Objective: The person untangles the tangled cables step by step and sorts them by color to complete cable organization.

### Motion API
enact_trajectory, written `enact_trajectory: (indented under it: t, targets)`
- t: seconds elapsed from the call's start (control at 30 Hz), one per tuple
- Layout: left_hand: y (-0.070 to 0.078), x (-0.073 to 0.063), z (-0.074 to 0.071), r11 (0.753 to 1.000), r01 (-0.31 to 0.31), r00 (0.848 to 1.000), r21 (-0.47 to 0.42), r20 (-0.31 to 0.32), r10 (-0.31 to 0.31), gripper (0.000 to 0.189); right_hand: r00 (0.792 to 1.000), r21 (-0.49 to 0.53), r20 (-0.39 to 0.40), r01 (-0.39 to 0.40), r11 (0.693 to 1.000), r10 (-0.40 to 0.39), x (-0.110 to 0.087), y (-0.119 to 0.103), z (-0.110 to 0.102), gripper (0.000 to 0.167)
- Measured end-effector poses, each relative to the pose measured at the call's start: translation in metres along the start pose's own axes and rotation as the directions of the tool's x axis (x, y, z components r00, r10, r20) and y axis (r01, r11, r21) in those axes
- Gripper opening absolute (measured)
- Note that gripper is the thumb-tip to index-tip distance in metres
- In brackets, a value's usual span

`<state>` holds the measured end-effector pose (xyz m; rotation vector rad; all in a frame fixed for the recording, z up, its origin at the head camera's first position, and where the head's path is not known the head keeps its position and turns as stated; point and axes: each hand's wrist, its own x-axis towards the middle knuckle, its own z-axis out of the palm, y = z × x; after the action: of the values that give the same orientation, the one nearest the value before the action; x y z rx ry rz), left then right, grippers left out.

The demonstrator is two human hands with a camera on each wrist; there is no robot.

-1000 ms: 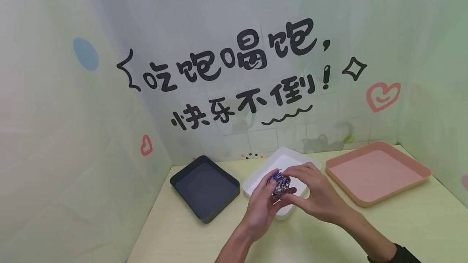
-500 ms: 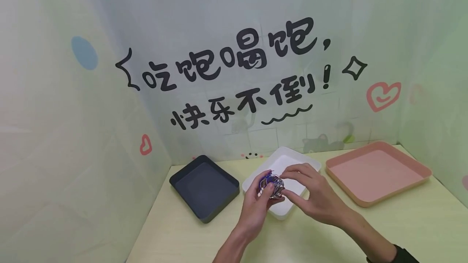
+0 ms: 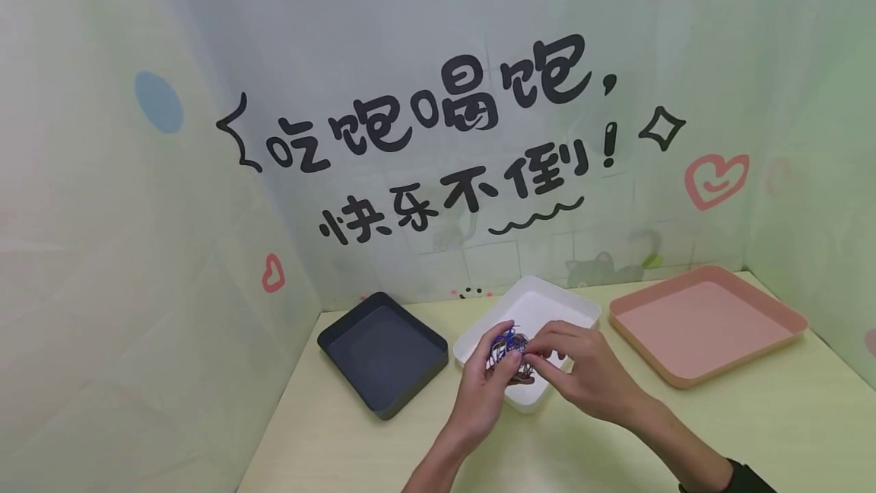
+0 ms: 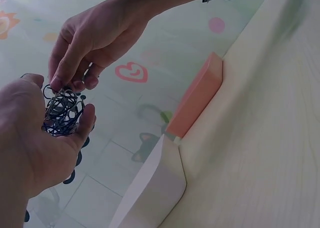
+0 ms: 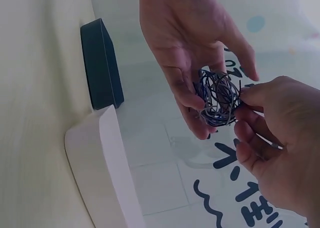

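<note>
A tangled ball of thin wires, blue, silvery and dark reddish, is held up over the white tray. My left hand holds it from the left, thumb across its near side and fingers behind. My right hand pinches strands at the ball's right edge between thumb and index finger. In the right wrist view the wire ball shows as loose loops with gaps, and a pale strand end pokes out by the right hand's curled fingers. The left wrist view shows the ball cupped in the left palm.
To the left stands a dark navy tray; a larger pink tray stands to the right. All three trays rest on a pale wooden table. Behind is a printed curtain with black lettering, enclosing the table's back and sides.
The right fingers, around the ball's side a second ago and a little apart from each other after that, have come together on its strands. The ball moved slightly left and turned in the left hand.
</note>
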<state>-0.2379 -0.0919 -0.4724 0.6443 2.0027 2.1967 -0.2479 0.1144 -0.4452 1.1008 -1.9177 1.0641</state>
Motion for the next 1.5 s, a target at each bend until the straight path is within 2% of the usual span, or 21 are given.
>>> enact_trajectory:
  t: [0.13, 0.27, 0.33, 0.43, 0.5, 0.57, 0.67, 0.83, 0.97, 1.03, 1.1, 1.2, 1.4, 1.5]
  targets:
    - [-0.002, 0.000, 0.000, 1.000, 0.010, 1.000, 0.004, 0.010, -0.010, 0.064, 0.999, 0.049, 0.011, -0.053, 0.997, 0.053, -0.003, 0.000, -0.001, 0.034]
    - [-0.003, 0.000, -0.001, 0.999, 0.014, 1.000, 0.040, 0.013, -0.014, 0.061, 0.983, 0.104, 0.037, -0.181, 0.978, 0.178, -0.005, -0.001, -0.006, 0.027]
    - [-0.004, 0.000, -0.003, 0.999, 0.012, 1.000, 0.051, 0.014, -0.013, 0.057, 0.959, 0.136, 0.069, -0.284, 0.949, 0.276, -0.006, -0.002, -0.009, 0.020]
    - [-0.004, 0.000, -0.004, 0.999, 0.012, 0.999, 0.043, 0.030, -0.014, 0.053, 0.909, 0.209, 0.119, -0.417, 0.885, 0.400, -0.006, -0.003, -0.015, 0.011]
    - [-0.004, 0.000, -0.005, 0.999, 0.013, 0.999, 0.029, 0.047, -0.014, 0.054, 0.878, 0.251, 0.139, -0.478, 0.841, 0.458, -0.006, -0.003, -0.017, 0.008]
    - [-0.004, 0.000, -0.005, 1.000, 0.013, 0.998, 0.015, 0.065, -0.014, 0.055, 0.859, 0.281, 0.147, -0.512, 0.812, 0.491, -0.008, -0.003, -0.020, 0.007]
    - [-0.004, 0.001, -0.004, 1.000, 0.006, 0.997, 0.004, 0.078, -0.006, 0.056, 0.851, 0.308, 0.152, -0.524, 0.794, 0.503, -0.009, -0.002, -0.023, 0.008]
    - [-0.003, 0.002, 0.001, 1.000, -0.013, 0.997, -0.014, 0.071, 0.014, 0.053, 0.867, 0.363, 0.178, -0.497, 0.788, 0.465, -0.011, -0.001, -0.024, 0.006]
    - [-0.003, 0.003, 0.006, 1.000, -0.018, 0.999, 0.010, 0.028, 0.018, 0.051, 0.875, 0.378, 0.193, -0.484, 0.789, 0.444, -0.011, -0.001, -0.024, 0.003]
    - [-0.004, 0.003, 0.008, 0.999, -0.021, 1.000, 0.039, -0.005, 0.022, 0.051, 0.872, 0.371, 0.193, -0.489, 0.789, 0.450, -0.012, -0.001, -0.025, 0.003]
    - [-0.004, 0.002, 0.008, 0.998, -0.023, 0.999, 0.059, -0.034, 0.025, 0.048, 0.863, 0.378, 0.190, -0.504, 0.777, 0.468, -0.013, -0.001, -0.025, 0.003]
    - [-0.005, 0.002, 0.006, 0.998, -0.036, 0.997, 0.053, -0.066, 0.040, 0.044, 0.840, 0.409, 0.172, -0.536, 0.738, 0.515, -0.015, 0.000, -0.028, 0.002]
    - [-0.004, 0.003, 0.001, 0.994, -0.111, 0.991, 0.000, -0.075, 0.111, 0.042, 0.760, 0.552, 0.140, -0.592, 0.587, 0.635, -0.016, 0.003, -0.035, 0.016]
    - [-0.003, 0.002, -0.002, 0.991, -0.133, 0.988, -0.025, -0.079, 0.131, 0.041, 0.742, 0.602, 0.123, -0.584, 0.545, 0.659, -0.018, 0.006, -0.038, 0.012]
